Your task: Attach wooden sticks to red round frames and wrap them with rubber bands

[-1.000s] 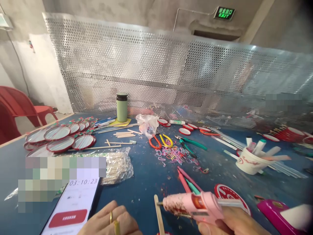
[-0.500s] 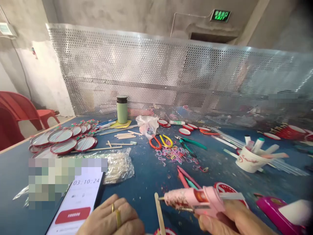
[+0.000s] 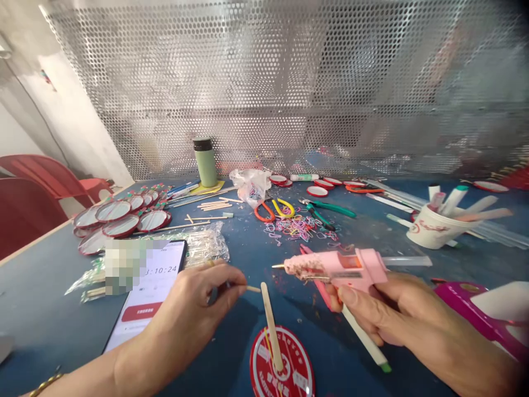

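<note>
My left hand (image 3: 192,309) is closed in a pinch on a short thin wooden stick (image 3: 253,289). The stick's free end is close to the upper end of a flat craft stick (image 3: 269,320); whether they touch I cannot tell. The craft stick lies over a round red disc (image 3: 256,358) with white print. My right hand (image 3: 384,314) is wrapped round a pink glue gun (image 3: 330,267), its metal nozzle pointing left above the table. A clear glue stick (image 3: 407,261) sticks out of its back. Under this hand is a white pen with a green end (image 3: 363,337).
A phone (image 3: 155,286) and a bag of wooden sticks (image 3: 210,242) are at left, with red-rimmed discs (image 3: 119,226) behind. Pliers (image 3: 330,208), colourful clips (image 3: 300,226) and a cup of markers (image 3: 438,229) stand beyond my hands. A magenta tool (image 3: 458,295) is at right.
My left hand has risen and turned, and the thin stick now shows in its fingers. The glue gun's nozzle has moved up, away from the craft stick. The view has tilted down.
</note>
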Motion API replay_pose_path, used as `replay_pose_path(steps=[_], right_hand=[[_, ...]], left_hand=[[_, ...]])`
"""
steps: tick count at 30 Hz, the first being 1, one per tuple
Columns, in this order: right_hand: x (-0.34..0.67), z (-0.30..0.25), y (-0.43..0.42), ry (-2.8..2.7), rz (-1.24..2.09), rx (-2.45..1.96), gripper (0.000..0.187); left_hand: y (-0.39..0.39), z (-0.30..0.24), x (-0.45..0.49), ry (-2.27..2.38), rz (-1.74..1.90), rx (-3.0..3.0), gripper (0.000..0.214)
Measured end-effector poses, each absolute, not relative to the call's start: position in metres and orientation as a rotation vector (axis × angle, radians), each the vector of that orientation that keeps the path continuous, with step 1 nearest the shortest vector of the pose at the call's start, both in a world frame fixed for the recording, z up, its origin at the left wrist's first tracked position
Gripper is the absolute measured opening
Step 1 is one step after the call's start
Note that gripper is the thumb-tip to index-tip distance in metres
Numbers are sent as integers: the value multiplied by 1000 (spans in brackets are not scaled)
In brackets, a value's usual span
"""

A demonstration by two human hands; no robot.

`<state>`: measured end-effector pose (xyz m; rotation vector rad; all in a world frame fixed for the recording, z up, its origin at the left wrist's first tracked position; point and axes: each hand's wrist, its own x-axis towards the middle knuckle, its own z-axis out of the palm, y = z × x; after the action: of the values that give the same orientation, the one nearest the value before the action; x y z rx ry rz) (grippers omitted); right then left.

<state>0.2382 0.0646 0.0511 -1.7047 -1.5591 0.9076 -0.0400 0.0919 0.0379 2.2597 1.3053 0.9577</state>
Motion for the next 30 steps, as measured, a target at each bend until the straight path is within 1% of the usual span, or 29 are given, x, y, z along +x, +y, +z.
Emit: replay_pose_path(steps=[4,9,15,20,30], right_hand=[[240,55,65,-1519,1078,-1663,59],[248,55,64,-1591,1041,-1592,61],[251,55,57,-1634,974,-1520,58],[251,54,56,-1674,872,-1531,64],[250,57,57,-1699,954,-1513,63]], left_hand=[[92,45,-31,1432,886,2076,14],[90,42,-15,1469,849,1953,13],[92,26,-2,1453,879,1906,14],[91,22,-4,1486,880,1908,15],[91,24,-5,1494,862,1935,18]])
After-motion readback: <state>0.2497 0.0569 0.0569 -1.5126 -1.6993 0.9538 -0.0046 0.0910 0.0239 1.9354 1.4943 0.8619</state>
